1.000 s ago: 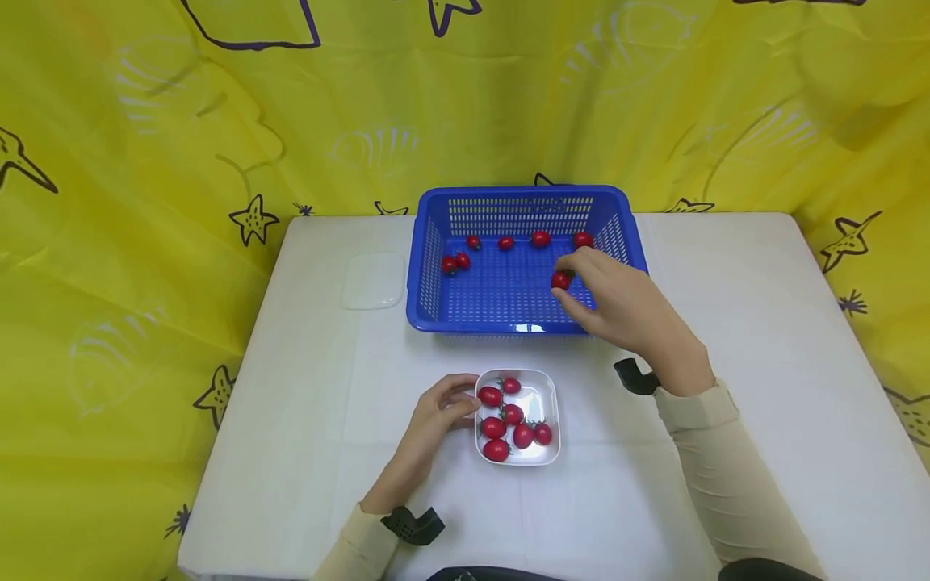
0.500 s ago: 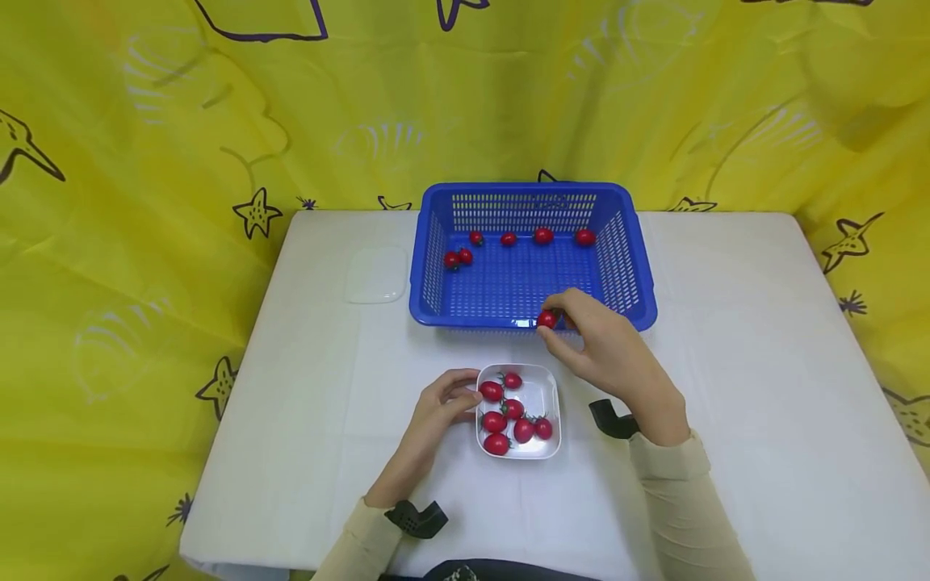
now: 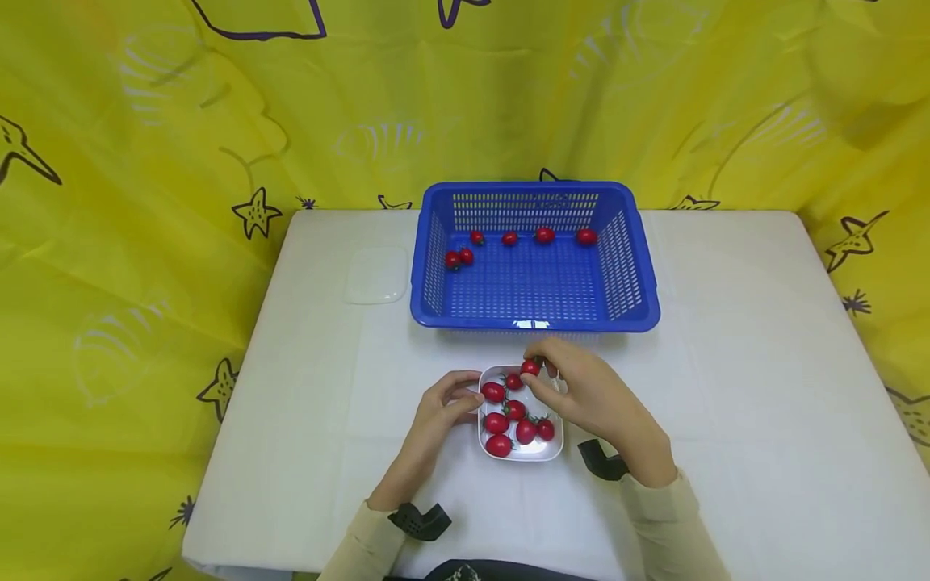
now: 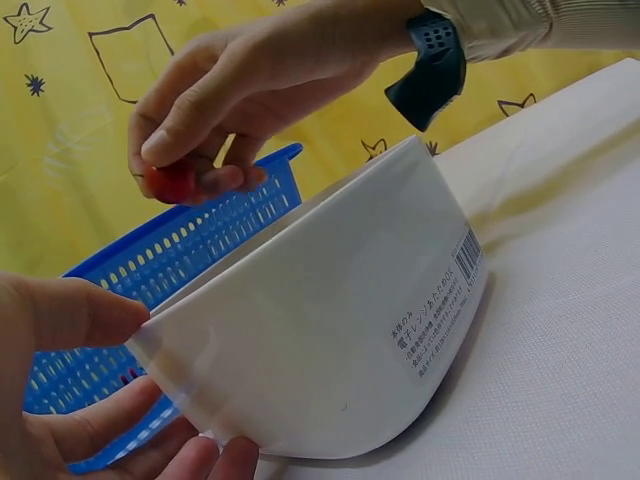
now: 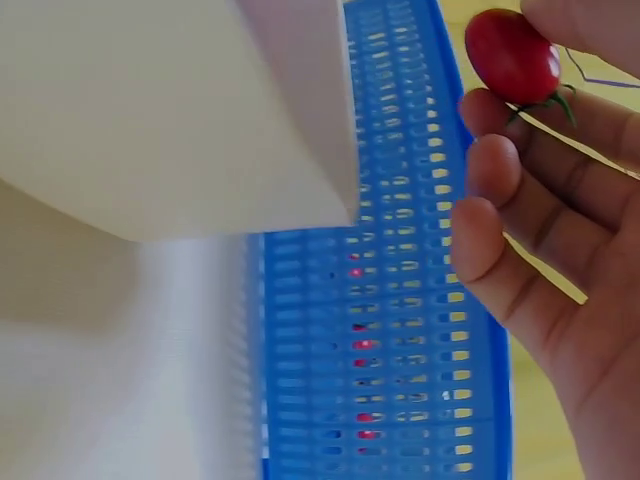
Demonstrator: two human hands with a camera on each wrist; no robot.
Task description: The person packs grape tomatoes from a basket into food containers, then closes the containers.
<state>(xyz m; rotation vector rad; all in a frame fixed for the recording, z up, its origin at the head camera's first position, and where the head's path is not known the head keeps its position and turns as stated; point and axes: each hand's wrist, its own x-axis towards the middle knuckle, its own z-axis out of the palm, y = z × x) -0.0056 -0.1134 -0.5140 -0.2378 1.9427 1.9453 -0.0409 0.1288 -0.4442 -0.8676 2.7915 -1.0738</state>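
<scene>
My right hand (image 3: pixel 592 395) pinches a cherry tomato (image 5: pixel 513 57) by thumb and forefinger, its green stem end showing in the right wrist view. That hand is over the far right part of a small white plastic container (image 4: pixel 320 320). Several cherry tomatoes (image 3: pixel 498 445) lie inside the container. At the container's left side, my left hand (image 3: pixel 436 411) grips it, the thumb at the rim and the other fingers lower on the wall. Beyond stands a blue plastic basket (image 3: pixel 534 325) holding several more cherry tomatoes (image 3: pixel 544 235) along its back and left.
A clear, pale lid (image 3: pixel 376 276) lies left of the basket on the white-covered table (image 3: pixel 756 363). Behind the table hangs a yellow curtain (image 3: pixel 465 97) with sea-creature drawings. Each wrist wears a dark strap-on mount (image 3: pixel 421 523).
My right hand has carried the cherry tomato from inside the blue basket, over its front rim, toward me to the white container. My left hand stays at the container.
</scene>
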